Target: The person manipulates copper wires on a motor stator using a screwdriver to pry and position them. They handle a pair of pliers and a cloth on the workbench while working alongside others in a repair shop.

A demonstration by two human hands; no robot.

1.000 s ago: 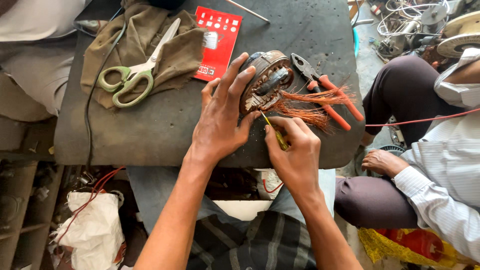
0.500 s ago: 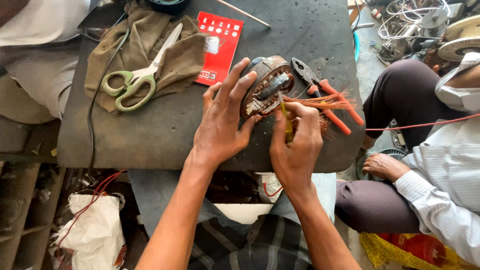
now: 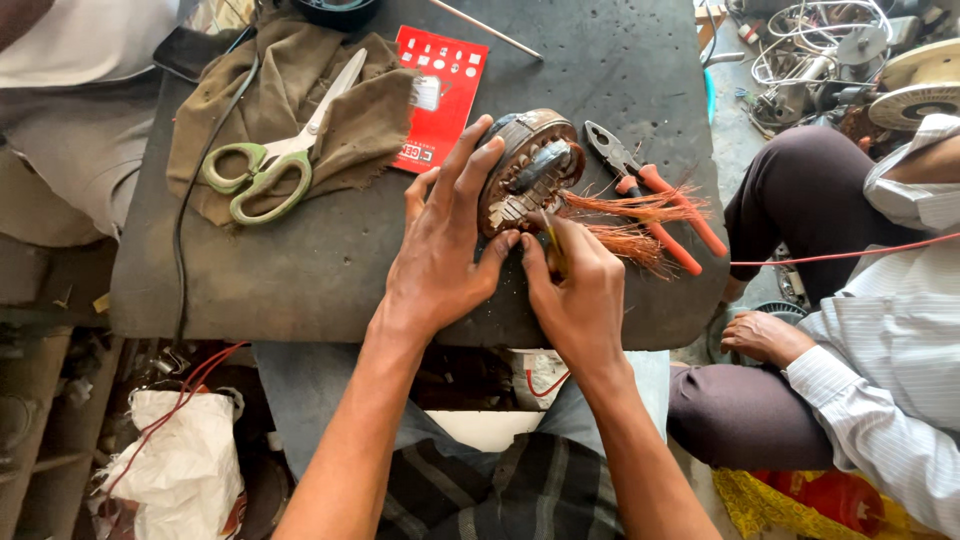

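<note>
The left hand (image 3: 440,250) lies spread over the near side of a round motor stator (image 3: 530,170) that stands tilted on the dark worktop (image 3: 330,270), its fingers wide and pressed against the stator's rim, steadying it. Just beside it, the right hand (image 3: 580,290) is closed around a slim yellow-handled tool (image 3: 552,252), whose tip meets the lower edge of the stator close to the left thumb. Bundles of copper wire (image 3: 635,225) fan out from the stator past the right hand's knuckles, lying across a pair of orange-handled pliers (image 3: 655,195) just beyond that hand. Beyond the left hand's fingertips rests a red card packet (image 3: 440,95), and farther off on that side a brown cloth (image 3: 290,110) carries green-handled scissors (image 3: 270,165). Outward of the right hand, off the worktop's edge, another person in a striped shirt sits with a hand (image 3: 765,338) resting on a knee.
</note>
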